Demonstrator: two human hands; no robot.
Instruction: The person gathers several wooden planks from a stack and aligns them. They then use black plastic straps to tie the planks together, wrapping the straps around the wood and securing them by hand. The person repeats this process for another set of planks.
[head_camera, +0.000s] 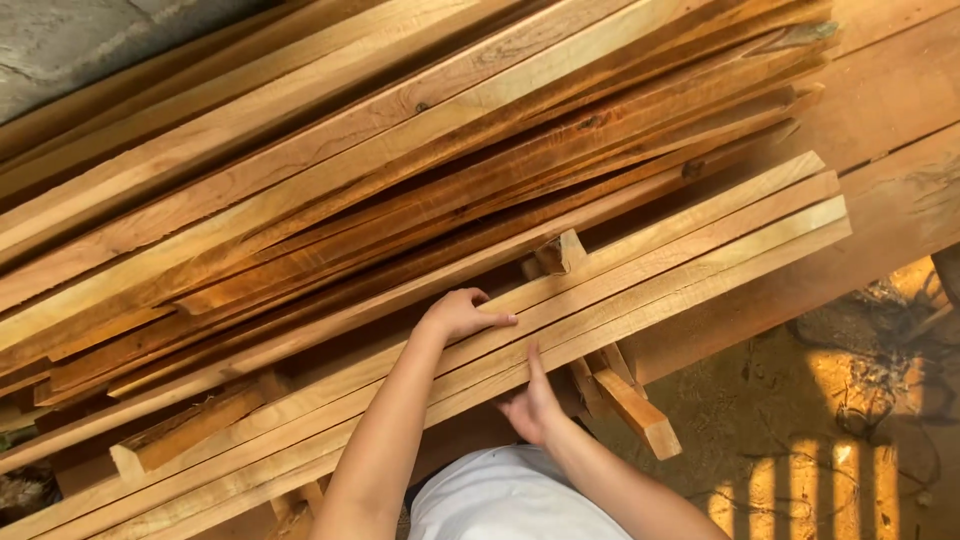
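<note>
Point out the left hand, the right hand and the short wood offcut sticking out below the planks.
left hand (458, 315): head view, back of the hand.
right hand (530, 405): head view, the palm's edge.
short wood offcut (637, 408): head view, its top face.

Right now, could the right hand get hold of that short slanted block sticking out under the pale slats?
Probably yes. The right hand sits under the near edge of the pale slats, and the short slanted block pokes out just beside it. Nothing lies between them, and the left hand rests on top, out of the way.
</note>
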